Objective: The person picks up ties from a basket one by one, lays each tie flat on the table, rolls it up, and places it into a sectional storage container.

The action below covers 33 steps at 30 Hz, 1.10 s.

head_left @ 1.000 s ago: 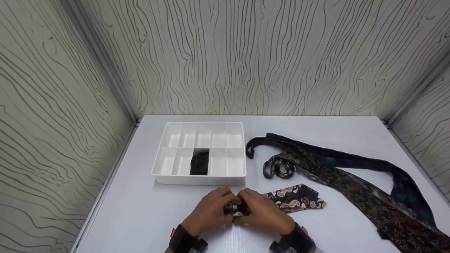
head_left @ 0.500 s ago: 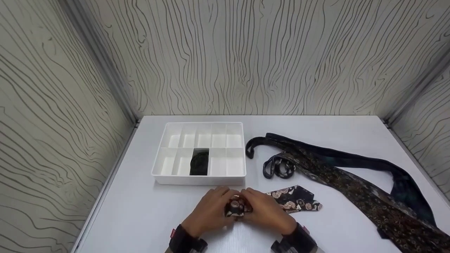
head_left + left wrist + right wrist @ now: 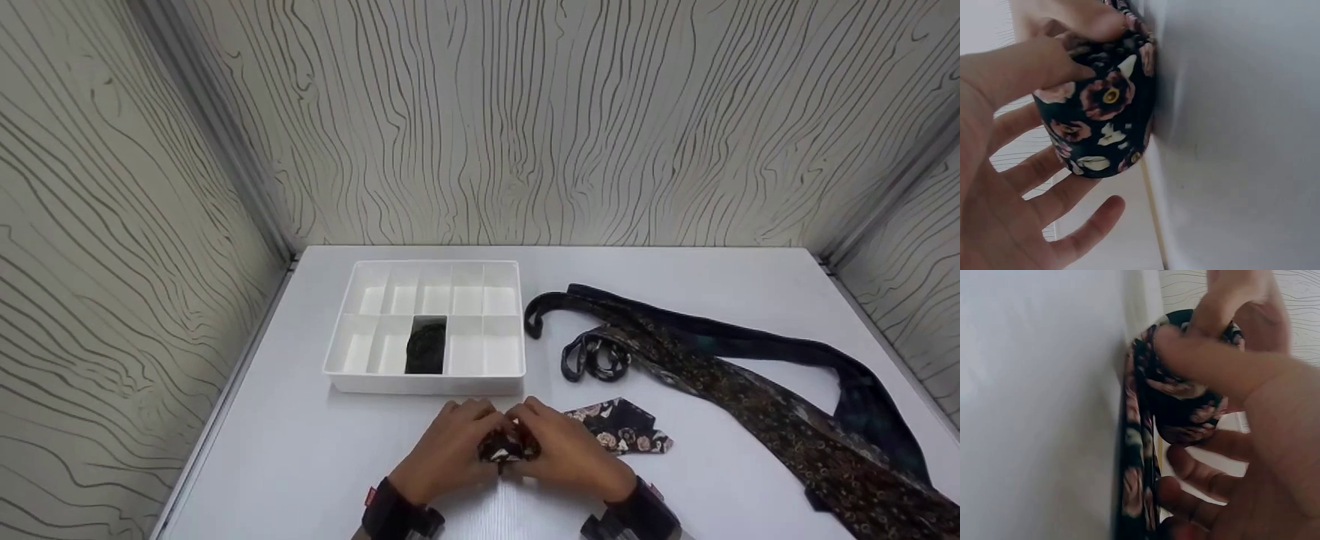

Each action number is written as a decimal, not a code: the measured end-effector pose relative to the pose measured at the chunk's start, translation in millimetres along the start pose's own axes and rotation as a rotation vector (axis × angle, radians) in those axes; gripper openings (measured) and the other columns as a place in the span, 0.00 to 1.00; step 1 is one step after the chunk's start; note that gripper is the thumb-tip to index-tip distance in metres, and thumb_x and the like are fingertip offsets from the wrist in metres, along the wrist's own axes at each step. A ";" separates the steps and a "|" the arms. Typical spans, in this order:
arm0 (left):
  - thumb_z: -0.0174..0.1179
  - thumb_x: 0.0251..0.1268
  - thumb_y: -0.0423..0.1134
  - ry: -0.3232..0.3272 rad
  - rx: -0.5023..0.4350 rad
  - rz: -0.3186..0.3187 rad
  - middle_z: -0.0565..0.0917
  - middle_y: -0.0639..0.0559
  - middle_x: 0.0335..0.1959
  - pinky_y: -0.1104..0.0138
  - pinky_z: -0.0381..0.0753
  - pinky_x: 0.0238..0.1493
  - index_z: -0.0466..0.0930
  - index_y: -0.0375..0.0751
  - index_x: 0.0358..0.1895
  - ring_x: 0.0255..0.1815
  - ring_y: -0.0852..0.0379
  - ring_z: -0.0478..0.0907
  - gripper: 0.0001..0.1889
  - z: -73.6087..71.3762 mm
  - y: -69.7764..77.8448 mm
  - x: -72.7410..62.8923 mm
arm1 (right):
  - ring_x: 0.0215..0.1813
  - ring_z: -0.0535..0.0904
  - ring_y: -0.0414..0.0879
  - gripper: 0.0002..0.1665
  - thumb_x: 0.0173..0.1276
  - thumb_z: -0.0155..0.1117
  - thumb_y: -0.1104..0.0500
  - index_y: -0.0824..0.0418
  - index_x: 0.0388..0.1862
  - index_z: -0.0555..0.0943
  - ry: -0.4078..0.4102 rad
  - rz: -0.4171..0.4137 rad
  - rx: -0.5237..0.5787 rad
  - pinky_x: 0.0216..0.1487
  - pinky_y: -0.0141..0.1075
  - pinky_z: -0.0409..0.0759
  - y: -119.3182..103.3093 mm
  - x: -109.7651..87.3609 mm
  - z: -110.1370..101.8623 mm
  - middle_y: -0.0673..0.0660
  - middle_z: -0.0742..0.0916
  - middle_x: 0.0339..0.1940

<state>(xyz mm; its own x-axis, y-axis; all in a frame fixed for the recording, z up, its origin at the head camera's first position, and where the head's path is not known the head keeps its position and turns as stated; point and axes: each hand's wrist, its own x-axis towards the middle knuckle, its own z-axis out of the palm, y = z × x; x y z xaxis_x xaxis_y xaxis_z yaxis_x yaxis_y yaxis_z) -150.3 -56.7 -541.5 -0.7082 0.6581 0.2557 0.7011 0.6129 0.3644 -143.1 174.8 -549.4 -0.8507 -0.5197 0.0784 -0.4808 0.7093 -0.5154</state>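
Between both hands is a dark floral necktie, partly wound into a roll near the table's front. Its pointed end lies flat to the right of the hands. My left hand holds the roll from the left, thumb on its side and some fingers spread in the left wrist view. From the other side my right hand grips the same roll, its thumb pressed against the coil in the right wrist view. The unrolled strip runs from the roll along the tabletop. In the head view, the fingers hide much of the roll.
A white divided tray stands behind the hands, with a dark rolled item in one front compartment. Several more neckties stretch across the right side of the table. Patterned panels enclose the back and sides.
The necktie's pointed end has slid left toward the hands as the roll turns between them. Both hands stay in about the same place.
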 end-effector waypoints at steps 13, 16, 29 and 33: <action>0.80 0.50 0.47 0.006 0.018 0.003 0.82 0.62 0.51 0.64 0.78 0.56 0.83 0.59 0.59 0.53 0.61 0.77 0.29 3.6 4.5 1.6 | 0.46 0.82 0.41 0.34 0.57 0.83 0.41 0.52 0.58 0.81 0.017 -0.019 -0.091 0.48 0.42 0.86 1.8 -4.6 0.9 0.44 0.82 0.47; 0.81 0.49 0.48 0.004 -0.009 0.003 0.81 0.62 0.49 0.65 0.79 0.56 0.84 0.58 0.56 0.51 0.62 0.76 0.27 4.1 5.0 1.5 | 0.46 0.82 0.41 0.38 0.54 0.83 0.35 0.51 0.58 0.81 0.008 0.007 -0.087 0.49 0.43 0.86 2.5 -6.0 0.8 0.43 0.81 0.46; 0.81 0.51 0.43 -0.013 -0.046 0.020 0.80 0.61 0.46 0.68 0.78 0.53 0.88 0.59 0.56 0.48 0.63 0.73 0.25 4.0 6.6 3.6 | 0.54 0.81 0.43 0.38 0.55 0.84 0.47 0.50 0.64 0.80 -0.014 -0.041 -0.062 0.58 0.47 0.85 9.7 -17.3 -5.8 0.46 0.84 0.53; 0.80 0.52 0.45 -0.011 -0.032 0.024 0.80 0.61 0.45 0.69 0.77 0.52 0.89 0.59 0.55 0.47 0.64 0.74 0.24 3.7 7.2 4.7 | 0.53 0.76 0.41 0.32 0.56 0.82 0.51 0.50 0.61 0.82 -0.009 -0.043 -0.072 0.56 0.43 0.84 11.6 -18.0 -9.8 0.45 0.82 0.52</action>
<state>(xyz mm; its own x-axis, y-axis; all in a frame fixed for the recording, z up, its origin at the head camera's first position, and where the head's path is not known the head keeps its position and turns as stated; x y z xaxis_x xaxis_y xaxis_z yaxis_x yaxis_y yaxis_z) -148.3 -47.6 -540.9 -0.6902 0.6771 0.2553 0.7147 0.5825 0.3872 -135.5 197.0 -548.4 -0.8273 -0.5543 0.0916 -0.5311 0.7184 -0.4492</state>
